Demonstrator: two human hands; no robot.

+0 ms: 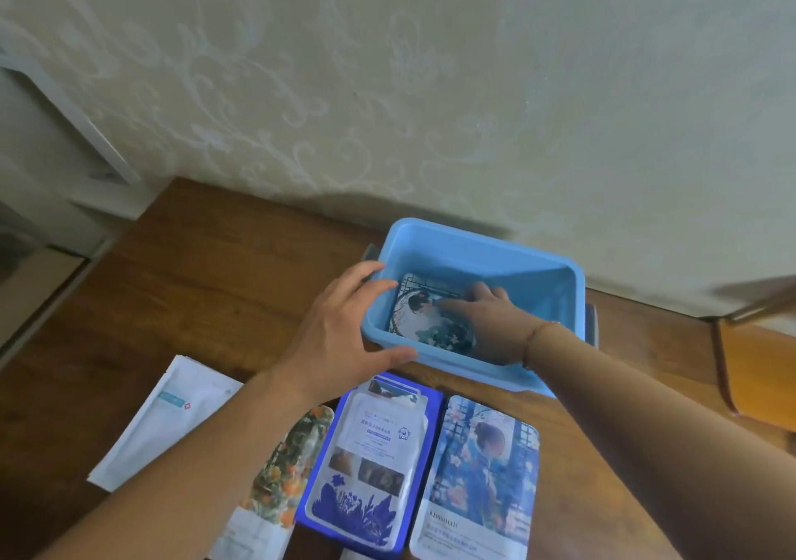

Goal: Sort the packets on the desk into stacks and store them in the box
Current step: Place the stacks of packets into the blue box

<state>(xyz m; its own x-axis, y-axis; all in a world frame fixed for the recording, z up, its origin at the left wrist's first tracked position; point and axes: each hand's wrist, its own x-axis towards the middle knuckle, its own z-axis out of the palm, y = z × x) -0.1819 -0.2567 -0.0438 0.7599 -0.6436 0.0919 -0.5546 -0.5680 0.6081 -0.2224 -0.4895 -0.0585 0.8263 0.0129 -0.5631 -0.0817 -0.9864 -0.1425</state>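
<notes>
A light blue plastic box (517,258) stands on the wooden desk by the wall. Inside it lies a packet (424,322) printed with a round dark picture. My right hand (486,318) reaches into the box and lies on that packet with its fingers stretched over it. My left hand (340,327) clasps the box's near-left corner, fingers over the rim and thumb along the front wall. In front of the box lie a white packet (163,421), a floral orange-green packet (284,482), a blue-and-white packet (370,460) and a pale blue packet (482,482) showing a woman.
The desk (206,266) is brown wood and meets a patterned wall behind the box. A wooden chair part (758,370) stands at the right edge. The desk's left edge drops to the floor at far left.
</notes>
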